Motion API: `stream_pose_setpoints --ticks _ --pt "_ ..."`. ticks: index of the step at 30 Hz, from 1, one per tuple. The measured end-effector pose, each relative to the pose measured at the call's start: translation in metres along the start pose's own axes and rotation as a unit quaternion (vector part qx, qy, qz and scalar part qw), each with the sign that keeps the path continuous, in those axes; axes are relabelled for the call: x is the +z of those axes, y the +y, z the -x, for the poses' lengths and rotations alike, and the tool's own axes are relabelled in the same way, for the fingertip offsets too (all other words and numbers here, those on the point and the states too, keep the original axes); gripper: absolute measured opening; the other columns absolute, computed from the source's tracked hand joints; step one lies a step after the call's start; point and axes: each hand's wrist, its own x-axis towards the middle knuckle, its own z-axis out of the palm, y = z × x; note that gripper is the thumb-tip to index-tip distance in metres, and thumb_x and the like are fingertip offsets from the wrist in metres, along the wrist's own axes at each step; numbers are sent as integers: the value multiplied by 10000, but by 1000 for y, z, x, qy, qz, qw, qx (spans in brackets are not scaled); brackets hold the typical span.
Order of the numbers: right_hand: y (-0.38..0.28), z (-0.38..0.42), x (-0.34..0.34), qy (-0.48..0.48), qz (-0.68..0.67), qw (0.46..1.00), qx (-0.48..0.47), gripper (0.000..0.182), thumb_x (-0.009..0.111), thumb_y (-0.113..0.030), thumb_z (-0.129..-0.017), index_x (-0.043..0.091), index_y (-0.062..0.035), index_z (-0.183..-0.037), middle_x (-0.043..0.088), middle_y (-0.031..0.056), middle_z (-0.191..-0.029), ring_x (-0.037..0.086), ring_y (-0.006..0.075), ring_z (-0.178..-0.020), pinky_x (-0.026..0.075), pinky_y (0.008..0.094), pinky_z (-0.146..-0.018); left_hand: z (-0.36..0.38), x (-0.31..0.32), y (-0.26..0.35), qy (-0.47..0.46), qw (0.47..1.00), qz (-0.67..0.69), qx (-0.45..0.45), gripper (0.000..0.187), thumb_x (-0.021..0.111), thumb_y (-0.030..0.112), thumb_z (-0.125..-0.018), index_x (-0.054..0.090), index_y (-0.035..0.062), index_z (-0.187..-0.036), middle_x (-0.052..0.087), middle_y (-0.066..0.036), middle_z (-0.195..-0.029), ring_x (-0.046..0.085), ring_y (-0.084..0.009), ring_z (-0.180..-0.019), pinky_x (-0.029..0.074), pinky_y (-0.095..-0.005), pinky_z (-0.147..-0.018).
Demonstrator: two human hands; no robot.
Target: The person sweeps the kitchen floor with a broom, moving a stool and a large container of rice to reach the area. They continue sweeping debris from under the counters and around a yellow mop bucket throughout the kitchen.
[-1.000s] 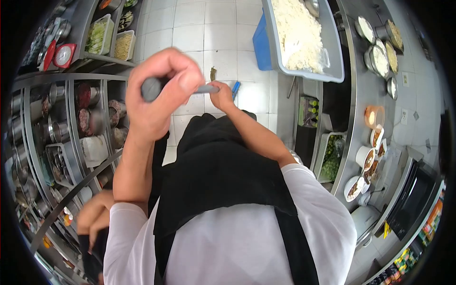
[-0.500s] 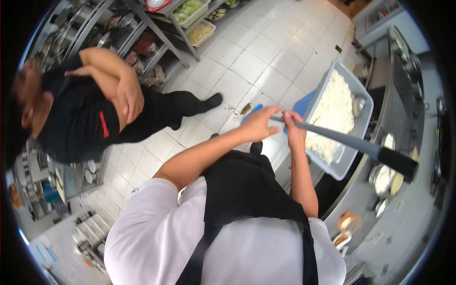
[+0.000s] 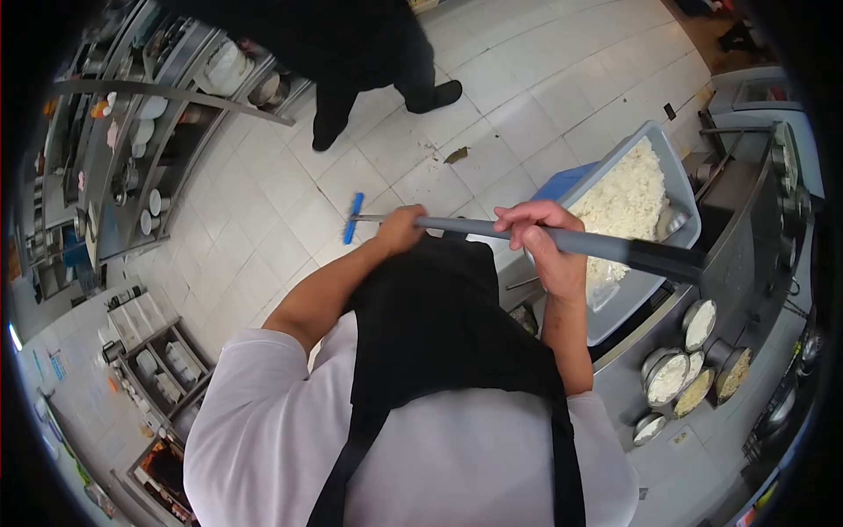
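Note:
A long-handled broom (image 3: 474,226) slants across in front of me, with a grey pole, a black grip at the right and a narrow blue head (image 3: 353,218) at floor level on the left. Whether the head has bristles is hard to make out. My left hand (image 3: 402,230) is wrapped round the lower pole. Higher up, near the black grip, my right hand (image 3: 553,246) holds the pole between thumb and fingers, its fingers only loosely curled. Brown debris (image 3: 457,155) and small crumbs lie on the tiles beyond the pole.
A grey tub (image 3: 606,325) of white rice-like food stands at my right, a metal scoop (image 3: 672,221) inside. Several bowls (image 3: 667,378) sit on the steel counter beyond. A co-worker in black (image 3: 369,53) stands ahead. Metal shelves (image 3: 176,92) line the left.
My left hand has gone from open beside the pole to closed round it. The broom head has swung left. My view has shifted, and the co-worker now appears at the top.

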Motion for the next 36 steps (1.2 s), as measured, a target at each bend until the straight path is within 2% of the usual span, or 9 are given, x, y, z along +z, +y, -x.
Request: stream_pose_setpoints --ticks 2,5,8,12,15,21,27,30,36 --pt "0 -8 5 -18 1 1000 22 184 643 -128 -938 681 21 -1038 699 73 -909 614 102 -765 497 249 -720 20 2 -39 25 998 -33 -45 238 716 133 -799 671 37 -1012 681 -196 -942 646 -390 -933 512 -455 -817" --pt "54 -21 38 -61 62 988 125 200 685 -178 -939 686 -17 -1059 697 28 -909 605 92 -809 479 253 -756 40 -4 -37 82 987 -38 -130 187 726 181 -808 680 49 -933 681 -214 -935 652 -397 -931 517 -478 -822" --pt "81 -24 62 -116 65 983 124 182 705 -174 -929 696 -34 -1045 694 13 -897 595 83 -827 468 252 -772 44 13 -43 157 975 -23 -157 161 707 153 -802 689 45 -920 686 -225 -898 659 -407 -908 521 -474 -823" --pt "76 -27 44 -50 26 993 102 124 699 -135 -923 697 -13 -946 684 58 -865 621 117 -810 516 296 -832 13 33 -31 154 980 68 -110 187 634 55 -762 711 43 -932 708 -207 -920 676 -404 -910 534 -465 -817" --pt "46 -33 7 -32 14 999 -39 75 630 -32 -921 648 -12 -850 623 60 -765 621 142 -743 541 441 -970 -33 33 30 106 983 143 -46 254 613 12 -738 701 51 -973 710 -200 -954 672 -399 -943 532 -453 -833" --pt "-38 -48 -36 16 69 985 -156 152 606 -96 -962 540 -43 -836 519 45 -678 481 150 -632 477 410 -742 -132 45 133 108 967 198 115 239 605 0 -776 684 75 -989 709 -146 -952 666 -361 -925 518 -430 -817" --pt "-70 -50 -21 -33 131 974 -183 239 691 -180 -925 531 -22 -845 503 45 -657 454 148 -593 455 392 -690 -151 31 164 71 970 191 131 215 649 37 -790 674 85 -998 711 -134 -947 663 -348 -902 519 -420 -806" --pt "-104 -43 -15 -47 103 979 -169 260 708 -201 -910 532 -13 -881 496 41 -644 458 148 -577 460 391 -680 -123 13 185 143 955 196 169 195 665 50 -794 676 87 -985 712 -126 -926 666 -332 -873 517 -406 -780" --pt "-90 -60 -19 -51 33 987 -149 173 637 -163 -955 528 -29 -955 488 41 -728 481 160 -667 464 431 -777 -101 14 152 90 964 246 45 157 651 36 -812 665 80 -962 698 -118 -889 663 -297 -847 510 -377 -767"
